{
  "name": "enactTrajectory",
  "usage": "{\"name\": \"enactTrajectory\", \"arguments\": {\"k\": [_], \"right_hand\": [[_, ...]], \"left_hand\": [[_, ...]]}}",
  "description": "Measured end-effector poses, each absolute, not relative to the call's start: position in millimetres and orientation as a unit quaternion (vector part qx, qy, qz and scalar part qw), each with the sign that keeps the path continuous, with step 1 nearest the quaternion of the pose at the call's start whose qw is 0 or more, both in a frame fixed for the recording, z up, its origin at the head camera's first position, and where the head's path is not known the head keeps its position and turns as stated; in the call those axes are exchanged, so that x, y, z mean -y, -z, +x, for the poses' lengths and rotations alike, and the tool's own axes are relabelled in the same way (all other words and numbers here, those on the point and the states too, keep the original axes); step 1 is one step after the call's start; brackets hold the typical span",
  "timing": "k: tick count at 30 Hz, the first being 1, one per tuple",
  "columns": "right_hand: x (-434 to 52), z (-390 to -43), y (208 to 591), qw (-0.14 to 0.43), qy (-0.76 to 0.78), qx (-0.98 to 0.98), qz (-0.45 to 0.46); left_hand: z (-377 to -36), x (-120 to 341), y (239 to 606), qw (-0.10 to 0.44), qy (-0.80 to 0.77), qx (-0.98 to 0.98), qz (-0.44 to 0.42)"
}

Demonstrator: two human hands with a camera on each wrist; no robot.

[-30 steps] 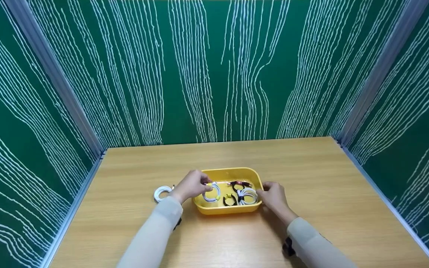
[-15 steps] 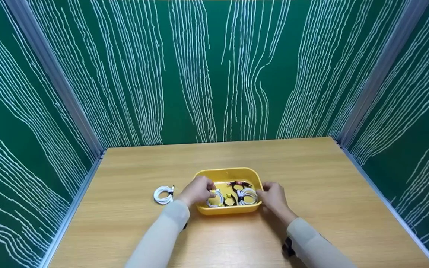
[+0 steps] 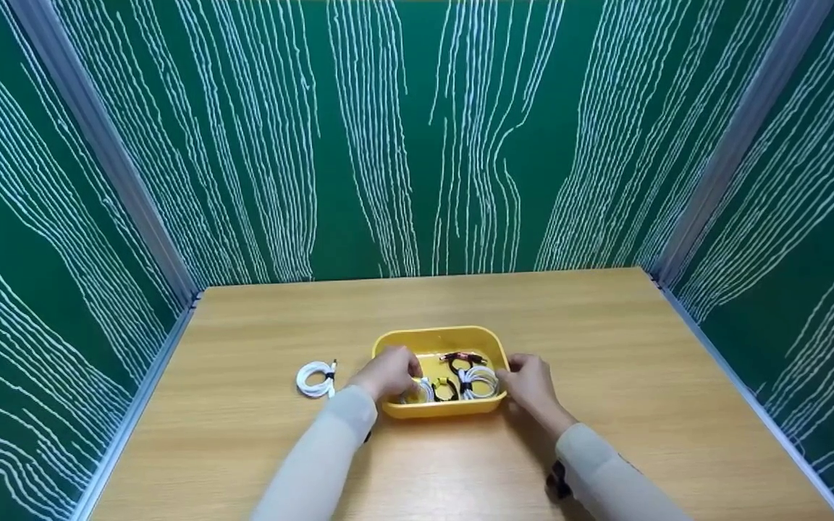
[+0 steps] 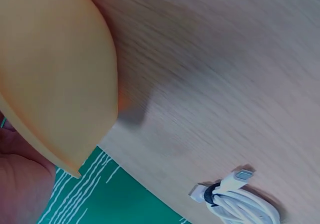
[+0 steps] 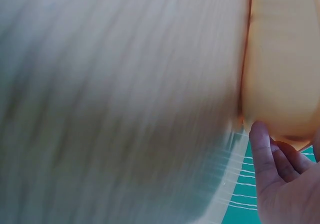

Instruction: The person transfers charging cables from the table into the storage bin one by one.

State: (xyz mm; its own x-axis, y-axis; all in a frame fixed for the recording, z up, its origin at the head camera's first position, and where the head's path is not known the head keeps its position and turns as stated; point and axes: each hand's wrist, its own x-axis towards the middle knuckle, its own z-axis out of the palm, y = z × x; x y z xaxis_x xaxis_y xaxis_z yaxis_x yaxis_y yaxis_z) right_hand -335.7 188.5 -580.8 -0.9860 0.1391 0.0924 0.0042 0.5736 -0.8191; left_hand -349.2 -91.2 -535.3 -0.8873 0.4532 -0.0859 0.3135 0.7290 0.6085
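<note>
Left hand (image 3: 390, 371) reaches into yellow plastic tray (image 3: 440, 339) at desk centre, fingers curled onto white coiled cable (image 3: 420, 391); grip unclear. Right hand (image 3: 529, 383) grips tray's right rim. Second white coiled cable (image 3: 315, 378) lies left of tray.

white coiled cable (image 3: 316, 379) lies on wooden surface (image 3: 605, 376) at 9 o'clock, well apart from the green white-streaked walls (image 3: 402, 145) with grey corner posts (image 3: 98, 152).

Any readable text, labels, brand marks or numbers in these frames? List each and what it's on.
None readable.
The yellow tray: plain walls, no mark showing.
The coiled cables in it and the white cable on the table: no print visible; connectors too small to tell.
The green walls: only white wavy lines, no writing.
</note>
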Motion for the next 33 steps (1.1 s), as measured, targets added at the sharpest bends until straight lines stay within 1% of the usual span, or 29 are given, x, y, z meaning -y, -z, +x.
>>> {"name": "enactTrajectory", "arguments": {"k": [4,9,13,27,33], "right_hand": [[-189.4,-334.9,580.7,0.078,-0.451,0.888,-0.036],[-189.7,-334.4,580.9,0.074,-0.456,0.886,-0.038],[-189.1,-334.0,580.4,0.069,-0.46,0.884,-0.042],[-188.0,-334.6,580.6,0.066,-0.468,0.88,-0.047],[-188.1,-335.2,580.9,0.073,-0.477,0.875,-0.044]], "left_hand": [[-350.5,89.1,534.2,0.13,-0.294,-0.922,0.214],[-349.6,88.7,532.5,0.162,-0.309,-0.917,0.195],[-349.8,88.0,531.9,0.167,-0.303,-0.919,0.19],[-355.7,85.9,538.5,0.161,-0.251,-0.934,0.197],[-356.3,87.2,540.3,0.136,-0.258,-0.932,0.215]]}}
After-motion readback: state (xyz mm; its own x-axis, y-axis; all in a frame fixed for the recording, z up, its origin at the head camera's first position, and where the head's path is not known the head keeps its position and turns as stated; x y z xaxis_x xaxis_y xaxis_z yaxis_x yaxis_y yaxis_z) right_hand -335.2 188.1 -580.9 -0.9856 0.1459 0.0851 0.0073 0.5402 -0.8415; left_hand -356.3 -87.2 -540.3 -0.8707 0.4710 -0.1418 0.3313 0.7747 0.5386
